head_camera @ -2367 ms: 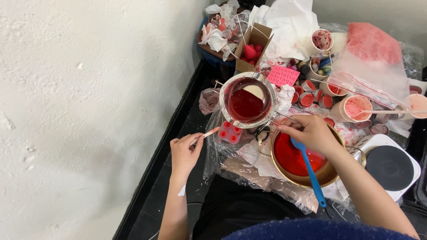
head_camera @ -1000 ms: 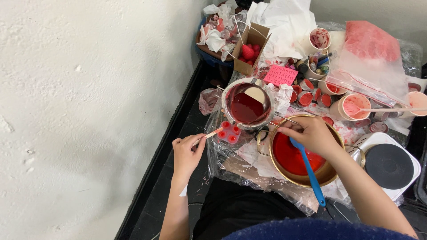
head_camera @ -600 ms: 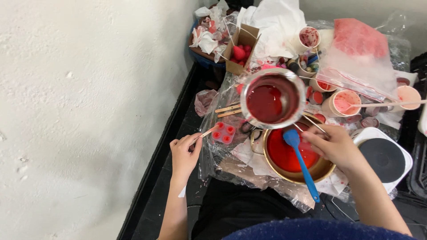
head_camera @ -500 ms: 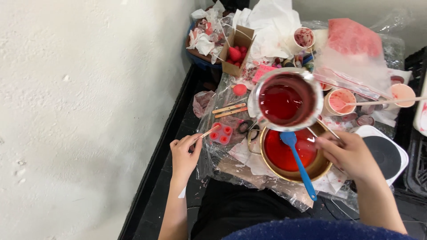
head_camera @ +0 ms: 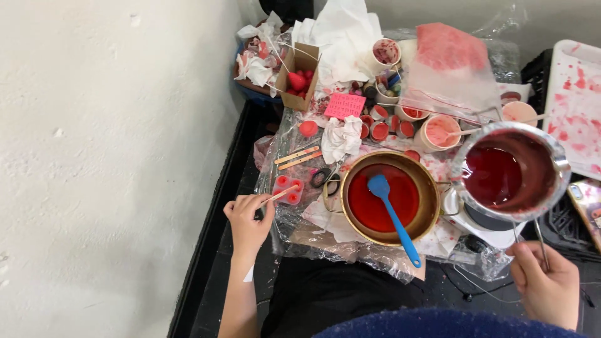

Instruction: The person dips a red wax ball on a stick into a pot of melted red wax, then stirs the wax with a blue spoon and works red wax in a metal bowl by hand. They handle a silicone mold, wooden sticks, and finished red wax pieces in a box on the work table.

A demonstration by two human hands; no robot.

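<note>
Now that I've swung the metal pot (head_camera: 508, 172) off its old spot at twelve o'clock of the brass pan (head_camera: 383, 197), it hangs over the hotplate at three o'clock, red liquid glossy inside. My right hand (head_camera: 546, 285) grips its wire handle. My left hand (head_camera: 247, 219) keeps pinching a stick (head_camera: 279, 195) at the small mould (head_camera: 288, 188).

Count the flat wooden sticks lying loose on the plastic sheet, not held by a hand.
2: both wooden sticks lie side by side left of the crumpled tissue. Others may be hidden in the clutter.
</note>
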